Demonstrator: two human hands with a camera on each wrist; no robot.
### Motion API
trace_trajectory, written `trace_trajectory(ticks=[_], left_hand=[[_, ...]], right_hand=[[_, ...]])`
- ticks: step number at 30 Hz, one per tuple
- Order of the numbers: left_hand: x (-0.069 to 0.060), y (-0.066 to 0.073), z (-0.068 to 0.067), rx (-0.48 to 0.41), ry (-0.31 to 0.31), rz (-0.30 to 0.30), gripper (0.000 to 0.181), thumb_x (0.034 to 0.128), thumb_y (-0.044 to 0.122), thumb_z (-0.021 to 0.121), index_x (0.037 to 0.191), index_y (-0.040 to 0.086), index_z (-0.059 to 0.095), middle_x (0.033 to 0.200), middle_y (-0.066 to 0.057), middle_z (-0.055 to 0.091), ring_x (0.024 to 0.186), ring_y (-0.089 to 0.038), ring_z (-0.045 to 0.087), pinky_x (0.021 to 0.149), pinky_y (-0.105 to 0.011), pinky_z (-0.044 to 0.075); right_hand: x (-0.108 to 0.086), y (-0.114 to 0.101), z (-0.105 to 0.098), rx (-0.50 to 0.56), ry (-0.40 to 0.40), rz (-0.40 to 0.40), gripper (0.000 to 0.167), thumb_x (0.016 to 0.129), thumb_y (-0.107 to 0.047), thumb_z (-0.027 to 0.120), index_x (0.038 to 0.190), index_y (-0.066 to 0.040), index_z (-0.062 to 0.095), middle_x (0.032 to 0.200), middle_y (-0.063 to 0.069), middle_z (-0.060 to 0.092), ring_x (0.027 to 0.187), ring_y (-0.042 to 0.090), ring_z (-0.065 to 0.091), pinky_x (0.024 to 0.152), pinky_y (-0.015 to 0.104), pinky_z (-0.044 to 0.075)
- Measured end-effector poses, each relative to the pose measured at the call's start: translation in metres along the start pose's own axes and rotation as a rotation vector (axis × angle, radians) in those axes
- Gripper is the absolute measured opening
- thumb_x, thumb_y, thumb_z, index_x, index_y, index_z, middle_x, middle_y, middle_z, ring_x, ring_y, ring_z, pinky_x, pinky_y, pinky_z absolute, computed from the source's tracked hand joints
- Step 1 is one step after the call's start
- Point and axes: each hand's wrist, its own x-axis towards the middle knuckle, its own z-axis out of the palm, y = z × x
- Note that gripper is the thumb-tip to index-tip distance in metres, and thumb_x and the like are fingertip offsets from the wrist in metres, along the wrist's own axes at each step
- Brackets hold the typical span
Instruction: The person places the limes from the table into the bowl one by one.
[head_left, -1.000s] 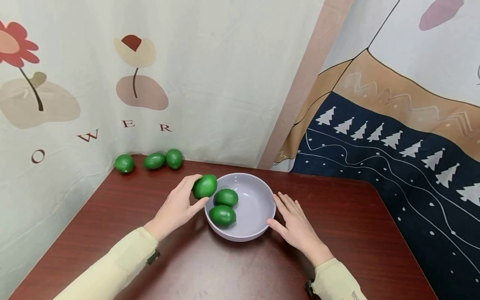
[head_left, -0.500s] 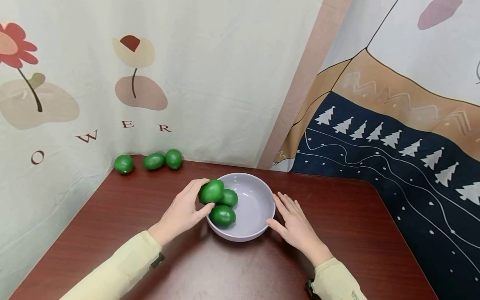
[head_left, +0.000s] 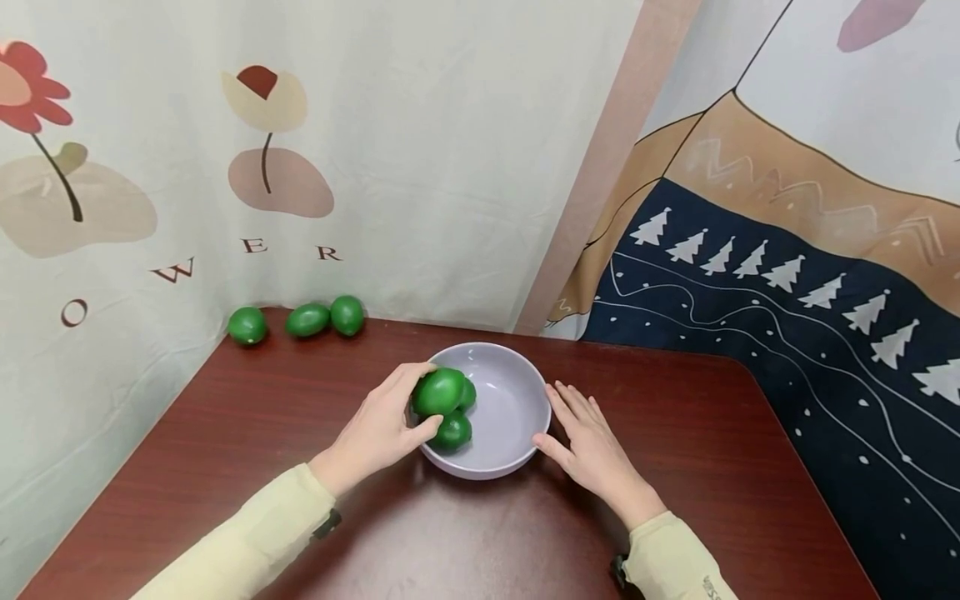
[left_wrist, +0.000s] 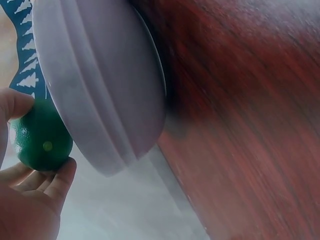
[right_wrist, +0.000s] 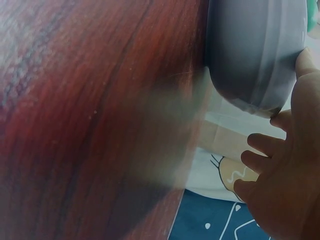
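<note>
A pale lilac bowl [head_left: 510, 417] stands on the table with two green lemon-shaped fruits in its left part, the nearer one [head_left: 453, 432] partly covered. My left hand [head_left: 378, 429] holds another green fruit [head_left: 439, 392] between thumb and fingers, over the bowl's left side. In the left wrist view this fruit [left_wrist: 42, 135] is pinched beside the bowl's outer wall [left_wrist: 100, 85]. My right hand [head_left: 596, 454] touches the bowl's right side with fairly straight fingers. The right wrist view shows the thumb and a fingertip of that hand [right_wrist: 285, 165] against the bowl wall [right_wrist: 255, 55].
Three more green fruits [head_left: 247, 326], [head_left: 308, 320], [head_left: 347, 316] lie at the table's back left corner. Behind the brown table [head_left: 480, 533] hang a pale curtain [head_left: 435, 167] with flower prints and a dark blue cloth [head_left: 697, 308] with white trees.
My left hand has moved right with its fruit, from the bowl's left rim to above the fruits inside. My right hand has stayed at the bowl's right side.
</note>
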Motion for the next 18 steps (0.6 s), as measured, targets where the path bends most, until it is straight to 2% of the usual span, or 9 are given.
trace_trajectory(ticks=[12, 18], left_hand=[[0.002, 0.013, 0.012, -0.048, -0.027, 0.015, 0.062, 0.0826, 0.016, 0.084, 0.137, 0.009, 0.055, 0.125, -0.001, 0.062, 0.103, -0.016, 0.063, 0.089, -0.041, 0.056], [0.002, 0.017, 0.018, -0.051, -0.041, 0.050, 0.060, 0.0830, 0.019, 0.085, 0.136, 0.010, 0.058, 0.128, 0.001, 0.062, 0.109, -0.016, 0.064, 0.093, -0.038, 0.055]], right_hand=[[0.001, 0.000, 0.000, -0.005, -0.001, -0.004, 0.079, 0.098, -0.046, 0.067, 0.161, -0.010, 0.037, 0.165, 0.017, 0.036, 0.153, 0.041, 0.028, 0.124, 0.062, 0.018], [0.001, 0.000, 0.000, -0.007, 0.008, -0.010, 0.078, 0.097, -0.045, 0.068, 0.160, -0.010, 0.037, 0.164, 0.018, 0.037, 0.153, 0.042, 0.029, 0.123, 0.062, 0.020]])
